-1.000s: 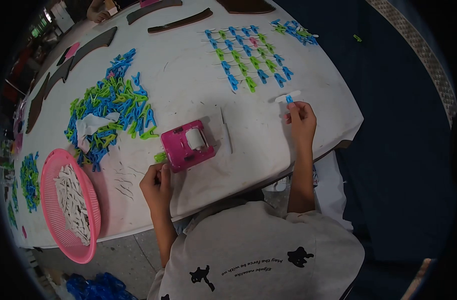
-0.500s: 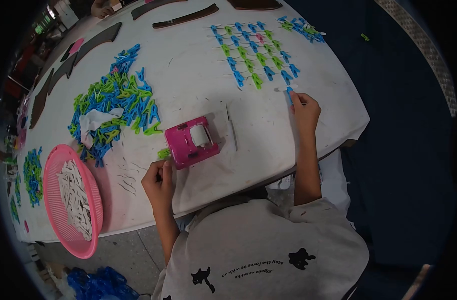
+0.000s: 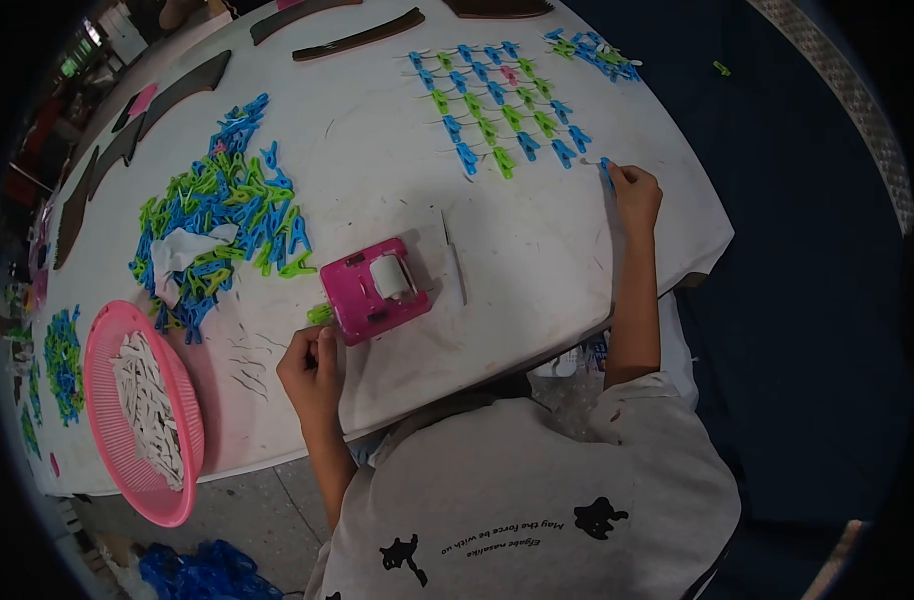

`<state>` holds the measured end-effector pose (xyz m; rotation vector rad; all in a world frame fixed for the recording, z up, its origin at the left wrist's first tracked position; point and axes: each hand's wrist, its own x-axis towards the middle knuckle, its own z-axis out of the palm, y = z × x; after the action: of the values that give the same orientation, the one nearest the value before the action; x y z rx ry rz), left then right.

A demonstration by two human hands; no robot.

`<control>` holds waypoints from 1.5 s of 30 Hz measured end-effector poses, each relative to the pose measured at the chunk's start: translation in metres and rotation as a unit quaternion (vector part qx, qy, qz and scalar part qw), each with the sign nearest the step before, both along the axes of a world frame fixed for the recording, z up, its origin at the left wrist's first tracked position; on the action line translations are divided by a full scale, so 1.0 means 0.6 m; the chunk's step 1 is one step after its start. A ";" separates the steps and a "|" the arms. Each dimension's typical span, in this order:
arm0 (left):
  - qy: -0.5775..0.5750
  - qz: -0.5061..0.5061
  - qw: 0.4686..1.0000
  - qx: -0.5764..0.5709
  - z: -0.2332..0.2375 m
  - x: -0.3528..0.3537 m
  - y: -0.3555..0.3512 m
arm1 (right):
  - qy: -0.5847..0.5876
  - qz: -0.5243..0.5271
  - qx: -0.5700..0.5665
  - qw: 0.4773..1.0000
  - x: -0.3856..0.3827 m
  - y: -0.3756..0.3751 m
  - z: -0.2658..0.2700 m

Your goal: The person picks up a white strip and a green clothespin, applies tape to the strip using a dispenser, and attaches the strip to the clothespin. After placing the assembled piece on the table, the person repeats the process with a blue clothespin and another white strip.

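Blue clip (image 3: pixel 606 169) in right hand (image 3: pixel 637 194), beside rows (image 3: pixel 502 100)

Place: a small assembly workshop where parts are handled by hand.
Bench: a wide, scuffed white worktable (image 3: pixel 397 190) under both hands.
Stock: a loose heap of blue and green plastic clips (image 3: pixel 222 215), beyond the left hand (image 3: pixel 312 368).
Laid out: neat rows of blue and green clips (image 3: pixel 502 105), just beyond the right hand (image 3: pixel 637 195).
Bin: a round pink plastic basket (image 3: pixel 189 420) of white strips, out past the left fingers.
Tool: a pink plastic dispenser with a white roll (image 3: pixel 375 288), beside the left fingertips.
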<state>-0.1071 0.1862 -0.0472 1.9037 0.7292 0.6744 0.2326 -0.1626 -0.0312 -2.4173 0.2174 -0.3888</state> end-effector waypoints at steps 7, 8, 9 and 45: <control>0.016 0.000 1.000 0.000 -0.002 -0.004 0.001 | -0.013 -0.004 -0.026 1.000 0.002 0.020 -0.011; 0.015 -0.001 1.000 0.000 -0.002 -0.002 0.000 | -0.009 -0.013 -0.028 0.999 0.003 0.021 -0.006; 0.005 0.002 1.000 -0.002 -0.001 0.000 -0.002 | -0.010 -0.015 -0.029 0.999 0.004 0.023 -0.003; -0.096 0.049 0.994 -0.008 0.004 -0.013 -0.005 | -0.134 0.003 0.039 0.990 -0.030 0.007 -0.012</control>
<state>-0.1150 0.1830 -0.0450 1.7693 0.7061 0.8966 0.2148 -0.1583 -0.0382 -2.2605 0.1036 -0.6820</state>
